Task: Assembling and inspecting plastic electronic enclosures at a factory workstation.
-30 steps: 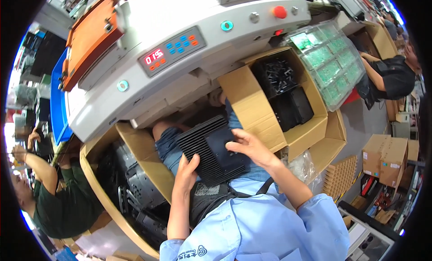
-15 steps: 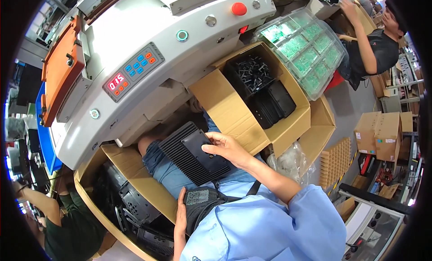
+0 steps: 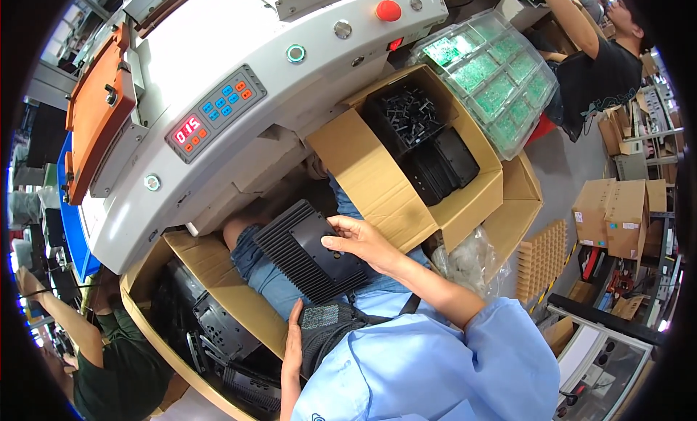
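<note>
Over my lap is a black finned heat-sink housing [image 3: 314, 255], tilted, with its rows of fins toward the left and lower edge. My right hand [image 3: 356, 241] grips its right side, thumb on the flat face and the other fingers partly hidden behind. My left hand [image 3: 292, 345] is held low beside a black mesh pouch [image 3: 323, 327] at my waist, its fingers stretched and holding nothing that I can see. A cardboard box [image 3: 218, 272] at my left holds black metal plates [image 3: 223, 325] and other dark parts.
A white machine [image 3: 239, 160] with a lit keypad and red button curves ahead. Right of my knees, an open carton [image 3: 465, 203] holds small black pieces and black housings. Beyond it sits a clear compartment tray [image 3: 501, 80] of green parts. Co-workers are at the far right and lower left.
My right hand and the heat-sink housing have shifted slightly left. My left hand stays almost in place. The co-workers at both sides have moved their arms.
</note>
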`<state>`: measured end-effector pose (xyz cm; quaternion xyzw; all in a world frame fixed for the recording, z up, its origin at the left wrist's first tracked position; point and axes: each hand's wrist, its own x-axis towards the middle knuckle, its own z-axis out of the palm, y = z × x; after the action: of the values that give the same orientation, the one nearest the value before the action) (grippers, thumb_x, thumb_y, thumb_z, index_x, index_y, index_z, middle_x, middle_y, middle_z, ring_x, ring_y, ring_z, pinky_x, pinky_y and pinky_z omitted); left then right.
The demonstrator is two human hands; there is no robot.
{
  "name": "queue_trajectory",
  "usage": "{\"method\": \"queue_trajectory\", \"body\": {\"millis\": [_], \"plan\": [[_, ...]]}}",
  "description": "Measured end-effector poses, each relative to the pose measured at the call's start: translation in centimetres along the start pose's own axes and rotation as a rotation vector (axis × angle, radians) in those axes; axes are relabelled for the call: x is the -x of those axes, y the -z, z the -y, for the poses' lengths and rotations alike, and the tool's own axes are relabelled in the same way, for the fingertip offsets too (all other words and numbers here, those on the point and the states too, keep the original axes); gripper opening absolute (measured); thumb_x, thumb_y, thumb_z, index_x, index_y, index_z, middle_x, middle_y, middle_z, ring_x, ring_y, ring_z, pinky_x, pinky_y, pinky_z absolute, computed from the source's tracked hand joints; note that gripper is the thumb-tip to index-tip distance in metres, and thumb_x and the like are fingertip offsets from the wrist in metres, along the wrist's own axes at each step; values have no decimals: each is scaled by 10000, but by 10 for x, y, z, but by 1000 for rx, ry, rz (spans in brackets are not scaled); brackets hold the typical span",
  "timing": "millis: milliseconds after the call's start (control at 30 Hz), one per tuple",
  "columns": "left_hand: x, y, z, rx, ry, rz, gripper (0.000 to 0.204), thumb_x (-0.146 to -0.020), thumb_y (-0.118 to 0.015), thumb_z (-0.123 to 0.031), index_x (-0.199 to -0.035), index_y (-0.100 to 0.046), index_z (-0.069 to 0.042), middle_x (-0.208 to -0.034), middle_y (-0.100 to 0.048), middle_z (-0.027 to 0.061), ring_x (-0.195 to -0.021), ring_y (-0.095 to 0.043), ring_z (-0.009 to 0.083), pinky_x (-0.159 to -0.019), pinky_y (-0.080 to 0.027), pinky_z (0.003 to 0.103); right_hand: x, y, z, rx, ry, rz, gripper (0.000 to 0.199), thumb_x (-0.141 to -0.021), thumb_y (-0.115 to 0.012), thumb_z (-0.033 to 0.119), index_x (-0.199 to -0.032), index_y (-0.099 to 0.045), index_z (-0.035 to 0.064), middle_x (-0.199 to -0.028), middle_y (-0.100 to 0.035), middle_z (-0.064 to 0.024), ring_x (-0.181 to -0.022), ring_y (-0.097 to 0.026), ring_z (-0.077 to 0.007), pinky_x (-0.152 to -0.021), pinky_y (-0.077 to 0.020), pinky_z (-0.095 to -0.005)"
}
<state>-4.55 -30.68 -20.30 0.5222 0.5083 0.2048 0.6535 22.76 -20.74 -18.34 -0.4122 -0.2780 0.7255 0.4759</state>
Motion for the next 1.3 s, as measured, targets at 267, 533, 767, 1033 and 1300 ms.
{"method": "queue_trajectory", "body": {"millis": [267,533,767,1033,1300], "plan": [[-5,4,10,14,88,-36,527,-1017,-263,-371,-1269,-520,14,-1373,-444,153,-1313,-366,265,-1105,-226,343,0,-4,-1,24,-12,13,336,-893,-638,181,-1178,-572,16,-1033,-608,3,-897,-528,-46,-782,-432,-212],[-10,2,8,-7,102,-62,510,-1012,-301,-359,-1212,-538,46,-1283,-495,157,-1231,-432,257,-1055,-283,321,2,-6,-2,35,-24,5,335,-890,-642,193,-1170,-579,20,-960,-595,24,-835,-513,-33,-742,-419,-197],[-19,2,11,49,253,-107,450,-979,-441,-322,-1143,-551,83,-1204,-556,143,-1160,-481,225,-1003,-326,297,2,-7,-3,39,-31,-4,338,-888,-643,195,-1170,-581,20,-962,-596,24,-833,-510,-32,-737,-416,-196],[-21,4,17,77,246,-119,425,-966,-473,-314,-1111,-565,75,-1162,-586,130,-1122,-502,212,-978,-344,297,1,-9,1,55,-18,-15,309,-897,-628,189,-1159,-590,29,-931,-599,32,-791,-502,-23,-708,-430,-189],[-18,3,18,143,280,-144,406,-938,-531,-310,-1086,-572,66,-1101,-595,108,-1065,-515,198,-945,-363,284,2,-8,-4,37,-22,-5,325,-894,-633,192,-1166,-581,22,-963,-601,21,-826,-512,-30,-735,-427,-194]]}}
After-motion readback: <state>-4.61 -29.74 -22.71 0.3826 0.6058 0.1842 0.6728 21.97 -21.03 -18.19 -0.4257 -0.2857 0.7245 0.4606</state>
